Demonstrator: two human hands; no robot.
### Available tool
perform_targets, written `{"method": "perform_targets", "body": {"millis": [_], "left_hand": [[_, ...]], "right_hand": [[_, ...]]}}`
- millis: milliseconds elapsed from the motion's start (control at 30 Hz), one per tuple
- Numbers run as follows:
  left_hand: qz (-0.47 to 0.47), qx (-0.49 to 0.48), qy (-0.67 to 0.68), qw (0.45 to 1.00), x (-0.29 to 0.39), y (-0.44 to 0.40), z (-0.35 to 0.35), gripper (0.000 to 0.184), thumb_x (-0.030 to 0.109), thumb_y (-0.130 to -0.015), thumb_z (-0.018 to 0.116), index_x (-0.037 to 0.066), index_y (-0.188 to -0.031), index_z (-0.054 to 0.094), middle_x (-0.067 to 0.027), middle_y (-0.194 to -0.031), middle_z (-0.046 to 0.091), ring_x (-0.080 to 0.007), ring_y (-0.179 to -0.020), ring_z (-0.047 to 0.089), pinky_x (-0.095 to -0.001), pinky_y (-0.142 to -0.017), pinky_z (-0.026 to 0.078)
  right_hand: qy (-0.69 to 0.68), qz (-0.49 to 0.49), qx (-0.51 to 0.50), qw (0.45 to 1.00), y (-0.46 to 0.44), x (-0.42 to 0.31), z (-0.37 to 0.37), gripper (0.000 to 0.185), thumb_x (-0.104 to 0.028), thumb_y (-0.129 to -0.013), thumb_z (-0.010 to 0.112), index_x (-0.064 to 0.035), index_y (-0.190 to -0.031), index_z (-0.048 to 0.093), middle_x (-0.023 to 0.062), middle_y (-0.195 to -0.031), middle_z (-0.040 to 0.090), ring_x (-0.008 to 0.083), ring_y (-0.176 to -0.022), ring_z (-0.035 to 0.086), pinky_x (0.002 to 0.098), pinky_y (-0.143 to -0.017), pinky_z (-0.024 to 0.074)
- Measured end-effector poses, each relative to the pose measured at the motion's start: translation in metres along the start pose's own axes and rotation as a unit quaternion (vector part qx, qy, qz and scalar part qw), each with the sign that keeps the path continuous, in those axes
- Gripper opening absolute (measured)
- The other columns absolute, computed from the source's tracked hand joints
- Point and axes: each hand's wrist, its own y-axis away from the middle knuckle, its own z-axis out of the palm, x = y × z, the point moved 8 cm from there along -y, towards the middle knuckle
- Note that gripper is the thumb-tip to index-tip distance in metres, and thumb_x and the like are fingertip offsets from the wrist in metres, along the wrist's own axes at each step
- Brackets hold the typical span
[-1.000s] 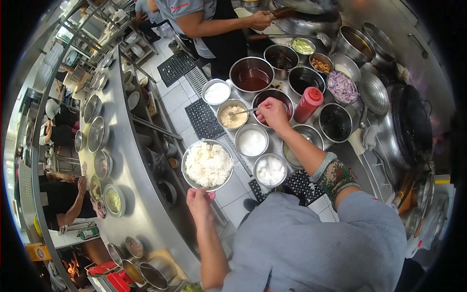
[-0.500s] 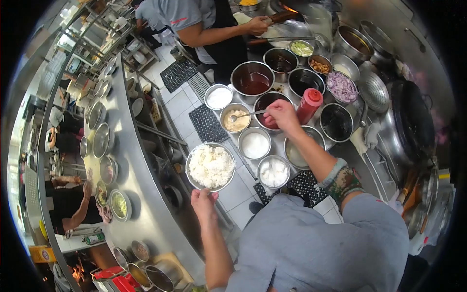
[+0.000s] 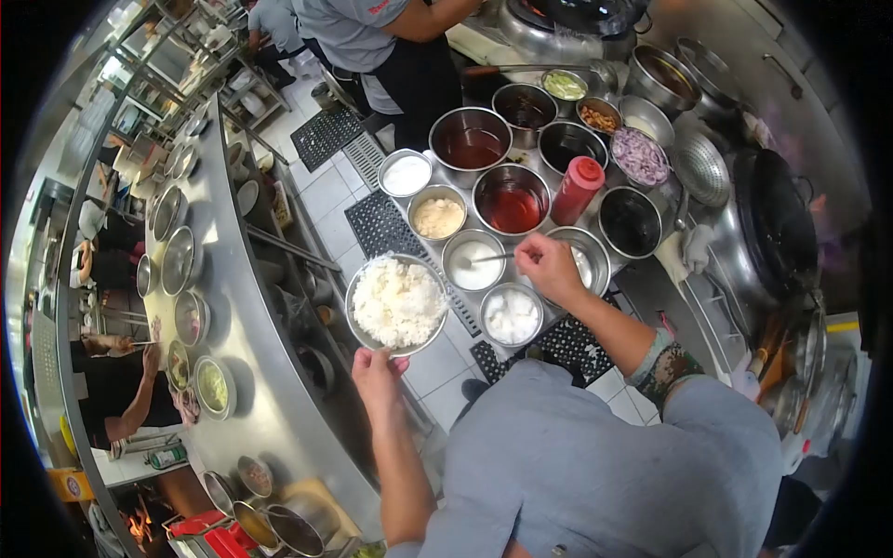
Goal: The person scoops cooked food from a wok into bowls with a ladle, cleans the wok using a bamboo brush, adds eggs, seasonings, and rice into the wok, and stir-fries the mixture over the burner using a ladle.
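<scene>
My left hand [image 3: 377, 376] is closed on the near rim of a metal bowl [image 3: 356, 327] heaped with white rice [image 3: 400, 296]. My right hand [image 3: 553, 270] pinches the handle of a small metal spoon [image 3: 499, 257]. The spoon's tip reaches into a tin of fine white seasoning [image 3: 480, 275]; how deep it sits I cannot tell. Beside it are a tin of tan powder [image 3: 438, 218] and a tin of coarse white lumps [image 3: 511, 317]. Under my right wrist stands another metal pot [image 3: 595, 258], partly hidden.
A red squeeze bottle [image 3: 578, 191] stands among several sauce pots, including one of red sauce [image 3: 513, 210]. Chopped purple onion [image 3: 640, 156] fills a bowl. A dark wok [image 3: 777, 223] lies at right. Bowls line the steel counter [image 3: 270, 372] at left. A co-worker [image 3: 372, 56] stands ahead.
My right hand has brought the spoon from the tan powder tin to the white seasoning tin nearer me. The left hand still holds the rice bowl. The view has shifted slightly.
</scene>
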Motion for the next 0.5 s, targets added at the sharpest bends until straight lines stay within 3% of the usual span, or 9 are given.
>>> {"method": "perform_targets", "body": {"millis": [67,167,200,300,500], "left_hand": [[-0.013,0.008,-0.012,1.000,-0.001,0.009,-0.009,0.009,0.003,-0.086,0.054,0.006,-0.080,0.048,-0.0083,-0.078,0.060,-0.0147,-0.060,0.060,-0.0252,-0.056,0.053],[-0.014,0.011,-0.016,1.000,-0.006,0.014,-0.018,0.009,0.003,-0.086,0.054,0.006,-0.081,0.048,-0.0081,-0.079,0.060,-0.0147,-0.060,0.060,-0.0254,-0.057,0.053],[-0.015,0.005,-0.012,1.000,-0.012,0.011,-0.025,0.008,0.004,-0.086,0.055,0.006,-0.081,0.048,-0.0078,-0.079,0.060,-0.0147,-0.060,0.060,-0.0255,-0.057,0.052],[-0.026,0.018,-0.021,0.999,-0.014,0.018,-0.028,0.008,0.004,-0.085,0.055,0.006,-0.081,0.048,-0.0077,-0.079,0.060,-0.0149,-0.060,0.060,-0.0254,-0.057,0.052],[-0.050,0.006,-0.034,0.998,-0.027,0.018,-0.032,0.007,0.004,-0.085,0.054,0.007,-0.083,0.048,-0.0079,-0.079,0.060,-0.0149,-0.059,0.059,-0.0257,-0.057,0.053]], "right_hand": [[-0.005,0.017,0.022,1.000,0.011,0.016,0.001,0.012,-0.012,-0.080,0.063,0.0002,-0.080,0.062,0.0144,-0.068,0.065,0.0249,-0.062,0.067,0.0338,-0.058,0.0506],[-0.012,0.031,0.020,0.999,0.017,0.024,0.007,0.011,-0.011,-0.079,0.063,0.0007,-0.079,0.061,0.0130,-0.068,0.066,0.0224,-0.060,0.066,0.0332,-0.059,0.0512],[-0.088,0.085,-0.007,0.993,0.020,0.030,0.013,0.009,-0.007,-0.080,0.062,0.0015,-0.079,0.061,0.0113,-0.069,0.067,0.0171,-0.058,0.066,0.0304,-0.057,0.0522],[-0.164,0.149,-0.009,0.975,0.027,0.043,0.016,0.008,-0.005,-0.082,0.061,0.0024,-0.081,0.061,0.0101,-0.071,0.067,0.0135,-0.058,0.065,0.0271,-0.053,0.0528],[-0.233,0.194,-0.012,0.953,0.029,0.072,0.026,0.009,-0.006,-0.085,0.058,0.0025,-0.089,0.058,0.0130,-0.078,0.068,0.0148,-0.060,0.065,0.0256,-0.051,0.0532]]}}
